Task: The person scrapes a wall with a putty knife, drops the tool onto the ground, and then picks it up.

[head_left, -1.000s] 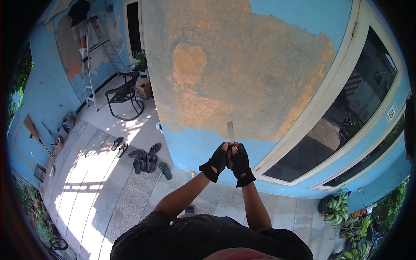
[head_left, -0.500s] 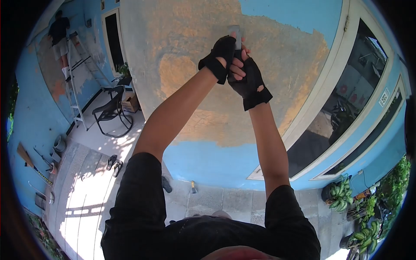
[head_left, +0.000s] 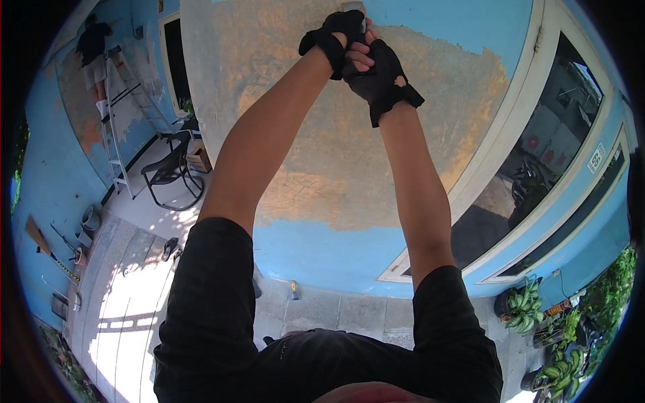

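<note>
Both hands, in black fingerless gloves, are raised together against the wall (head_left: 376,161), where blue paint gives way to a large bare grey and orange-tan patch. My left hand (head_left: 336,39) is closed around the upper part of a scraper (head_left: 353,7), near its flat grey metal blade. Just below it, my right hand (head_left: 376,70) wraps the lower part, its fingers curled. The gloves hide most of the handle. The blade lies by the patch's upper edge, close to remaining blue paint.
A window (head_left: 531,154) with a white frame is on the right, above potted plants (head_left: 524,305). On the left, a person (head_left: 93,50) stands on a ladder (head_left: 115,127). A black chair (head_left: 171,168) stands nearby. A yellow-handled tool (head_left: 294,290) lies below the wall.
Both hands have moved up the wall with the scraper, from within the bare patch to its upper edge. My arms reach higher.
</note>
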### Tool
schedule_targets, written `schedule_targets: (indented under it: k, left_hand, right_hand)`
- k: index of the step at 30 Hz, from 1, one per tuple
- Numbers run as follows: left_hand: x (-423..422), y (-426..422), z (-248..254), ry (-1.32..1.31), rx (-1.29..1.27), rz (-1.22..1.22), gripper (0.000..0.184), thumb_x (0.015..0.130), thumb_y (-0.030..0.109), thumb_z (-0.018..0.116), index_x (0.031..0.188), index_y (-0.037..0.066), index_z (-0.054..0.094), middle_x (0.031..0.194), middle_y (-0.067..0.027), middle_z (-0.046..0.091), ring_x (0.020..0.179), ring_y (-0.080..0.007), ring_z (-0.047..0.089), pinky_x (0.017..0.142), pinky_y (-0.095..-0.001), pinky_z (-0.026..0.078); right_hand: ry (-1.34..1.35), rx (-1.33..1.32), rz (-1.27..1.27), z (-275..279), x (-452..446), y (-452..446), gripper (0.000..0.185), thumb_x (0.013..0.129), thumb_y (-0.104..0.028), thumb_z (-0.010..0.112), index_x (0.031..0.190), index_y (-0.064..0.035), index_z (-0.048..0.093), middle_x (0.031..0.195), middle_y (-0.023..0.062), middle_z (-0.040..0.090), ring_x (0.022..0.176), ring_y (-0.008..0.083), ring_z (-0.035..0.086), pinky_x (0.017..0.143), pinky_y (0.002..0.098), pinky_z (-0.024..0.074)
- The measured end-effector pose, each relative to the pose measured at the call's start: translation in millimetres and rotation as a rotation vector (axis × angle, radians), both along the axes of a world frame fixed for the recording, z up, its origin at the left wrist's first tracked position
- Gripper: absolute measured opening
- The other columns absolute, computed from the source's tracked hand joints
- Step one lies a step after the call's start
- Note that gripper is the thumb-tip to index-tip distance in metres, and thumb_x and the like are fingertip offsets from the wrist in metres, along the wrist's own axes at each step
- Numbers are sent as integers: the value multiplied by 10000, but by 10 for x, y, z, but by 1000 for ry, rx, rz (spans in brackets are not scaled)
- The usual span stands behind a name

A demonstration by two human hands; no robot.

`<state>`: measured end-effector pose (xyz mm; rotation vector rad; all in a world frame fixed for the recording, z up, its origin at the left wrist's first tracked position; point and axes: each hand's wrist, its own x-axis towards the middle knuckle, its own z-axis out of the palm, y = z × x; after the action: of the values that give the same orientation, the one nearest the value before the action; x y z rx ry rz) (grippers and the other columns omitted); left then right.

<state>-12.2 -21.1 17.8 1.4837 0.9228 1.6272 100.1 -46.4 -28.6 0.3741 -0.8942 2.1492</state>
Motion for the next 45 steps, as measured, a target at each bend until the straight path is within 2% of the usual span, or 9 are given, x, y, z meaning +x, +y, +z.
schedule_targets:
  k: [17,19,20,27,29,35,37,42,45]
  left_hand:
    - [-136,185,64,72,48,-22,397,953,437,486,953,72,642,826,-46,683,634,-138,624,549,-254,511]
    - [-108,-70,113,-25,-96,-243,430,938,456,463,808,66,590,583,-71,538,373,-184,423,378,-368,400]
    - [-29,-61,140,46,8,-28,404,937,428,456,831,61,587,577,-60,536,357,-171,419,327,-345,363]
    - [-3,-274,172,-66,-60,-106,374,921,400,465,823,64,595,606,-70,562,374,-180,447,346,-339,416]
    - [-7,-129,258,137,-17,122,386,919,400,465,865,44,603,635,-80,575,354,-186,433,330,-346,421]
    - [-61,-193,263,34,-45,-17,422,917,396,442,909,15,624,644,-99,593,410,-196,486,333,-337,382]
    - [-9,-289,328,305,30,188,405,915,390,441,903,29,625,641,-97,584,372,-192,450,303,-340,359]
    - [-52,-144,234,59,-82,-75,380,928,373,422,882,69,646,663,-83,603,397,-196,461,328,-334,341]
    - [-110,40,285,296,100,246,376,930,368,432,861,60,636,657,-82,599,385,-200,439,327,-338,325]
  right_hand:
    - [42,-44,-23,61,-52,-39,149,1037,-221,409,986,-176,542,666,-6,446,474,86,383,406,217,321]
    - [23,-51,-43,66,-24,-77,146,1035,-220,411,984,-173,541,660,-6,442,472,86,382,406,217,321]
    - [0,-66,-64,54,-13,-100,143,1033,-218,414,981,-171,539,653,-6,439,470,87,380,406,217,322]
    - [41,-86,-9,105,-21,-162,129,1019,-169,413,970,-162,532,659,-8,437,472,86,381,412,216,326]
    - [24,-110,-34,125,-14,-183,131,1016,-155,408,958,-159,526,663,-11,437,463,90,375,414,217,325]
    - [26,-117,-41,146,-57,-175,124,1017,-166,410,954,-156,517,659,2,434,463,87,369,413,216,320]
    - [28,-114,-39,178,-82,-105,123,1019,-173,412,951,-156,513,659,3,433,464,87,370,412,216,317]
    - [20,-79,-48,135,-35,-129,116,1018,-184,421,946,-159,509,656,1,431,464,89,372,409,218,315]
    - [-9,-60,-72,169,-31,-90,124,1018,-187,423,934,-157,509,653,0,430,464,91,372,409,218,325]
